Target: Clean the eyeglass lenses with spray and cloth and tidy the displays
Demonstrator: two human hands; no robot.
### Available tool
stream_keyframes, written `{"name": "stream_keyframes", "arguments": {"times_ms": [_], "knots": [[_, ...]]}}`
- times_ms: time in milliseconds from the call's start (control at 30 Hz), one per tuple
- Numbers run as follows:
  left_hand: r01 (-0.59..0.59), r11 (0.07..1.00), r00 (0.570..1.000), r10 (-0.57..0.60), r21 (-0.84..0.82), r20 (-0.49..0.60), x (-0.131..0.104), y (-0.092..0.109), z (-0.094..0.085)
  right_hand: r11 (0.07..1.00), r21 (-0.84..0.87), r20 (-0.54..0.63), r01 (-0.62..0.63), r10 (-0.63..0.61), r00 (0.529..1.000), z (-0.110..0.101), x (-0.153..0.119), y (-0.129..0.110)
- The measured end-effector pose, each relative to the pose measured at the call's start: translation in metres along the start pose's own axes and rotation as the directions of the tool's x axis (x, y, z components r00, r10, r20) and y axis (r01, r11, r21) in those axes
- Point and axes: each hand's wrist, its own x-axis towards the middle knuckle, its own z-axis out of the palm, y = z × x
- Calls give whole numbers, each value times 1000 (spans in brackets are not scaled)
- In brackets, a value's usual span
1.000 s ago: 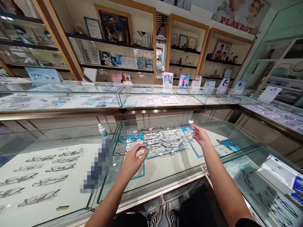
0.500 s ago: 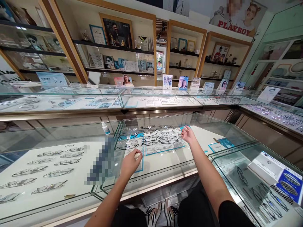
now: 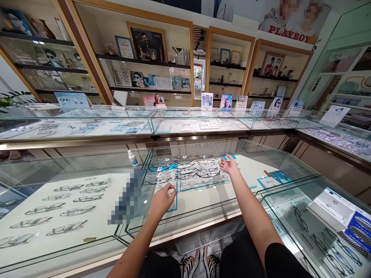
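My left hand [image 3: 162, 200] is closed around a small pale, crumpled piece that looks like cloth [image 3: 171, 192], above the near left part of the glass display case [image 3: 208, 210]. Further right, my right hand [image 3: 228, 165] hovers with curled fingers beside the right end of the rows of glasses; whatever is in its fingers, if anything, cannot be made out. Several eyeglass frames [image 3: 209, 172] lie in rows between and beyond the hands, on a blue-edged sheet [image 3: 203, 186]. A white spray bottle [image 3: 132, 158] stands to the left of these rows.
In the left case, more glasses [image 3: 77, 210] lie in pairs of rows. At right, another case holds dark frames [image 3: 300, 219] and a blue-and-white box [image 3: 333, 210]. Blue leaflets [image 3: 274, 179] lie right of my arm. Behind runs a long glass counter [image 3: 199, 125] with standing cards [image 3: 226, 102].
The view has shifted slightly, so most of the scene sits a little further right. Both hands keep nearly the same pose over the case, with the pale piece still in my left hand.
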Motion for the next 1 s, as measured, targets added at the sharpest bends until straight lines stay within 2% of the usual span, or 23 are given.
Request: {"name": "stream_keyframes", "arguments": {"times_ms": [267,367,633,800,1000], "knots": [[-9,1000,1000,9,22,3,-1,3,-3,998,-63,-50,-30,27,998,0,-3,-8],[-20,999,1000,20,34,1,-1,2,-1,996,-94,-92,-2,-6,996,2,1,-17],[-34,995,999,31,93,26,0,0,4,967,-163,-232,194,-229,945,19,33,-43],[-39,994,999,38,106,11,1,-1,4,961,-188,-315,202,-254,914,26,54,-43],[-32,994,999,32,107,7,1,-3,5,958,-208,-339,199,-261,904,28,71,-41]]}}
